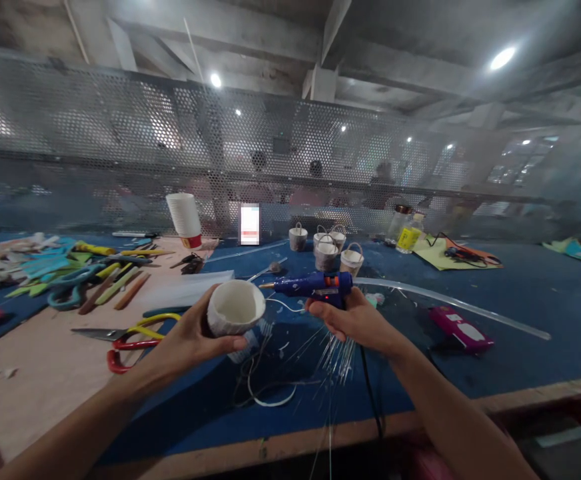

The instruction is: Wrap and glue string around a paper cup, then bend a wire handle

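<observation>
On the head view, scissors [115, 334] are lying at left on the table [160, 427]. I am holding a white cup [235, 308] above it with the left hand [193, 337], thumb and fingers curling around the wall, spread to its width. The glue gun [310, 285] is pointing its nozzle at the rim; contact is not showing clearly. I am grasping the gun's handle with the right hand [358, 321], fingers folded around it. A clear glue stick [445, 298] is extending rightward from its rear.
</observation>
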Demonstrator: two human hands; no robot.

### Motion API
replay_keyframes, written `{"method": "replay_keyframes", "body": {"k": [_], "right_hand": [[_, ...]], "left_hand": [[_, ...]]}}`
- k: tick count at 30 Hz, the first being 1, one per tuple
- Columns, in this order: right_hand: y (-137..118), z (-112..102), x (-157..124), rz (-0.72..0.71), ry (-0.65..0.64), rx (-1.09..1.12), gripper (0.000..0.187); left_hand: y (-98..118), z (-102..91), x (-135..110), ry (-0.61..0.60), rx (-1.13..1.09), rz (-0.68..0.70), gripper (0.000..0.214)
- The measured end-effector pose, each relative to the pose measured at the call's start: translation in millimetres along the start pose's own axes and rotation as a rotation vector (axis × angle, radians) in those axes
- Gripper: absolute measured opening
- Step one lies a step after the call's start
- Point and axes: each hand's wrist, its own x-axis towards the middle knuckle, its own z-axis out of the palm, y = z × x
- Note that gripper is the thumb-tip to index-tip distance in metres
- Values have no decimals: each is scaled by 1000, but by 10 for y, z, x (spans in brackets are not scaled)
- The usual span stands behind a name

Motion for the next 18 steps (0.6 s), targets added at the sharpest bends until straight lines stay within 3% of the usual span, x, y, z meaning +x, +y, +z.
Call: {"method": "replay_keyframes", "body": {"k": [3,7,14,18], "right_hand": [[-18,2,1,-3,-1,7,28],[-33,14,-4,22,-8,-19,29],[38,54,0,47,-13,-45,30],[89,76,0,-39,6,-166,24]], "left_hand": [[36,9,-33,-16,-71,-45,86],[78,73,-77,56,-134,-35,83],[82,45,-41,35,-31,26,79],[31,12,-21,23,36,85,74]]}}
